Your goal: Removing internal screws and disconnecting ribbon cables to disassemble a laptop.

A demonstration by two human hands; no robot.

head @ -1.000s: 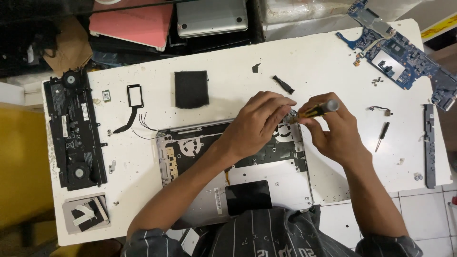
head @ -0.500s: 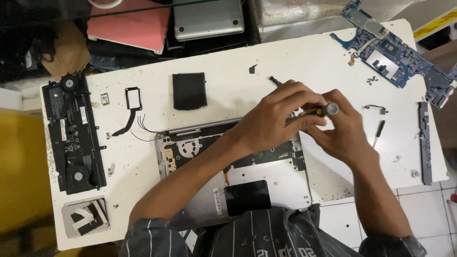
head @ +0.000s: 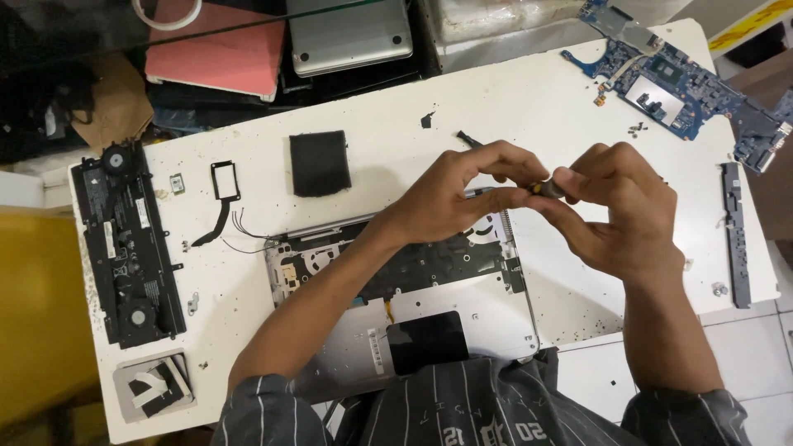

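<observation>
Now both hands are up in the air, just above the open laptop point(head: 396, 297) on the white bench point(head: 529, 107). The left hand point(head: 462, 194) pinches the front end of a small screwdriver point(head: 541, 188) with its fingertips. The right hand point(head: 619, 211) is curled around the handle end, so most of the tool is hidden. I cannot tell if a tiny screw or bit sits at the tip.

I think the big risk is dropping something small. If the fingers slip, a little part could fall into the open laptop or bounce off the bench to the floor, and it would be hard to find. Small screws point(head: 636, 128) already lie loose near the blue board point(head: 677, 83), and a sleeve could sweep them away.

The sharp tip could also poke a finger if the hands push too hard toward each other.

The thin wires point(head: 244, 231) just beside the laptop's left corner could catch on an arm and get pulled. The black battery point(head: 124, 244) lies well apart, at the left edge.
</observation>
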